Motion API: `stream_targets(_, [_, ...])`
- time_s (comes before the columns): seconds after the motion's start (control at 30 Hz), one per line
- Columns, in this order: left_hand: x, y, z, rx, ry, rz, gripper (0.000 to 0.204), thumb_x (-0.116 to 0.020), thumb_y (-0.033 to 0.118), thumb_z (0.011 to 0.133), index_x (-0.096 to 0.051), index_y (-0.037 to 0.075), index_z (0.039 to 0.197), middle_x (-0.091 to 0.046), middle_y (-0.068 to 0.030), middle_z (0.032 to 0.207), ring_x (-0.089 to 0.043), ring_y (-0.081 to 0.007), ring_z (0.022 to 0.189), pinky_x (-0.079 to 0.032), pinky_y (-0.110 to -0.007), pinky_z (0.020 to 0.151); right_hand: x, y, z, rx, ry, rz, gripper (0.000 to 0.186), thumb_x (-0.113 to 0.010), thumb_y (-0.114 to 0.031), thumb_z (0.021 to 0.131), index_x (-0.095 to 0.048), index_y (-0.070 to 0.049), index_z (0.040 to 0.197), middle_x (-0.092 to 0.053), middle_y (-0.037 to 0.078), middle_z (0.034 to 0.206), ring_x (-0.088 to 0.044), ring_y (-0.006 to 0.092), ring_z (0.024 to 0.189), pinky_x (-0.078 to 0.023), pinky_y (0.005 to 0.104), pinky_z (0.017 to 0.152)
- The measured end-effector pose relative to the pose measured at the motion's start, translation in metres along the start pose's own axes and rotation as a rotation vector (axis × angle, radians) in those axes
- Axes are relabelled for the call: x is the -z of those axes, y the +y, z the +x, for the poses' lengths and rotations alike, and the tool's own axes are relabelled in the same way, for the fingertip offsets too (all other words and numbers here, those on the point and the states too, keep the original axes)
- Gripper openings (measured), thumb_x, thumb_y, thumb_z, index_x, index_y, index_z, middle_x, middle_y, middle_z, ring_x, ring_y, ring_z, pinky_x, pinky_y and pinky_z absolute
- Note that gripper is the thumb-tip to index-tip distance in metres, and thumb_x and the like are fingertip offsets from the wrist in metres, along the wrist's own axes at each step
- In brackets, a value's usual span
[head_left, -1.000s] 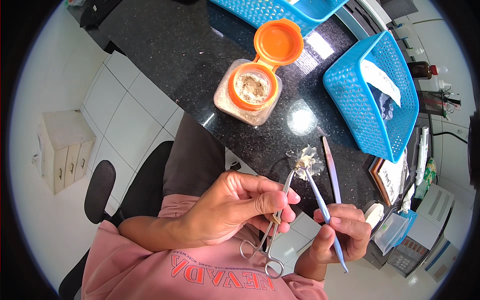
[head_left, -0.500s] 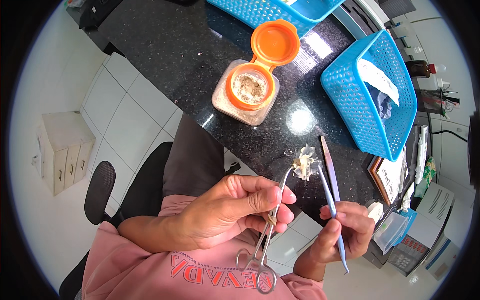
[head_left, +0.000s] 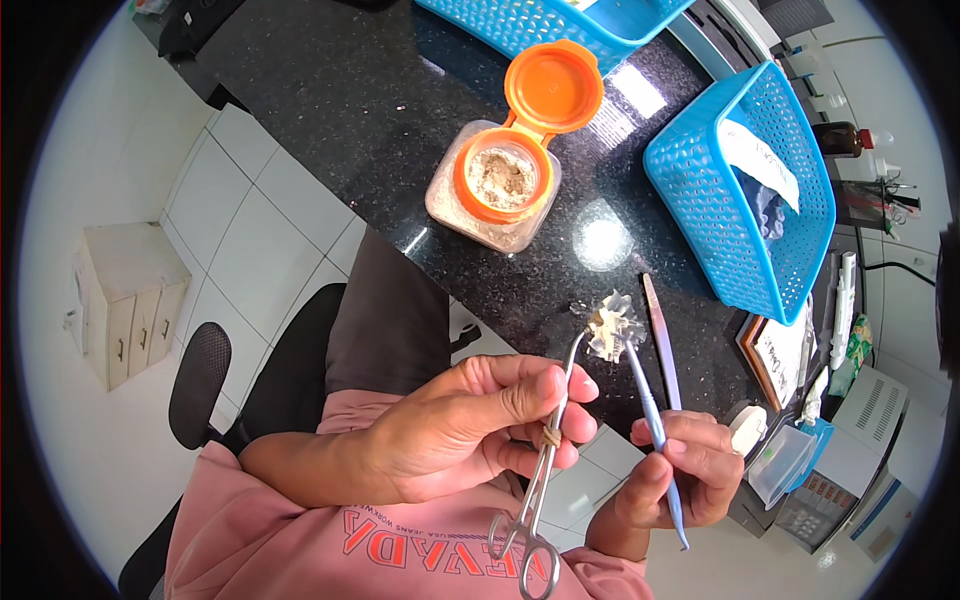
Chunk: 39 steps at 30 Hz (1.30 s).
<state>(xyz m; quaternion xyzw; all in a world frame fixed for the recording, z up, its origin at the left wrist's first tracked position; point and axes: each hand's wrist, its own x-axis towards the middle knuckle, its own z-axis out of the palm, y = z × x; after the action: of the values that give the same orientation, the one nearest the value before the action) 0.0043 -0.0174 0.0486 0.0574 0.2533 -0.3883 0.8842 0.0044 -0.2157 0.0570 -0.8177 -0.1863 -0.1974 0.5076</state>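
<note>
The left hand grips locking forceps at mid-shaft, fingers wrapped tight; the tips clamp a small pale crumpled specimen. The right hand pinches a thin blue probe pen-fashion, its tip touching the specimen. Judgement: steady forceps and light probe strokes serve best. The specimen sits above the countertop, well beyond both sets of fingers.

Hands: we count two, a left hand and a right hand.
Clamps: we see one metal scissor-handled clamp.
Slim blue tools: we count two, one held, one on the counter.
Blue baskets: we make out two, one near, one at the top edge.
Orange-lidded jars: we count one.
Pale clamped pieces: one.
</note>
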Motion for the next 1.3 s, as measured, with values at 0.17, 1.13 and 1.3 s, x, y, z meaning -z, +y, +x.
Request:
stream_targets(0.17, [0.0001, 0.0003, 0.0013, 0.004, -0.001, -0.009, 0.023, -0.057, 0.026, 0.092, -0.059, 0.006, 0.101, -0.066, -0.0066, 0.080, -0.064, -0.0185, 0.073, -0.052, -0.028, 0.067, 0.0005, -0.0006, 0.0022, -0.010, -0.081, 0.021, 0.020, -0.072, -0.005, 0.075, -0.057, -0.001, 0.087, -0.063, 0.013, 0.075, -0.067, 0.0231, 0.065, -0.051, 0.0276, 0.054])
stream_targets(1.13, [0.0020, -0.0024, 0.0012, -0.019, -0.019, -0.003, 0.024, -0.057, 0.025, 0.092, -0.058, 0.004, 0.102, -0.066, -0.0080, 0.082, -0.064, -0.0189, 0.073, -0.053, -0.029, 0.069, 0.0034, 0.0015, -0.0035, 0.020, 0.011, 0.001, 0.018, -0.069, -0.005, 0.075, -0.055, -0.001, 0.087, -0.063, 0.015, 0.078, -0.064, 0.0207, 0.062, -0.051, 0.0264, 0.055])
stream_targets(1.3, [-0.0045, -0.0020, -0.0016, -0.001, -0.030, -0.059, 0.024, -0.054, 0.025, 0.093, -0.056, 0.003, 0.103, -0.065, -0.0082, 0.082, -0.064, -0.0177, 0.073, -0.053, -0.026, 0.067, -0.0002, 0.0013, -0.0002, -0.079, -0.040, -0.083, 0.017, -0.068, -0.003, 0.073, -0.054, 0.001, 0.083, -0.063, 0.016, 0.075, -0.063, 0.0196, 0.061, -0.050, 0.0266, 0.055])
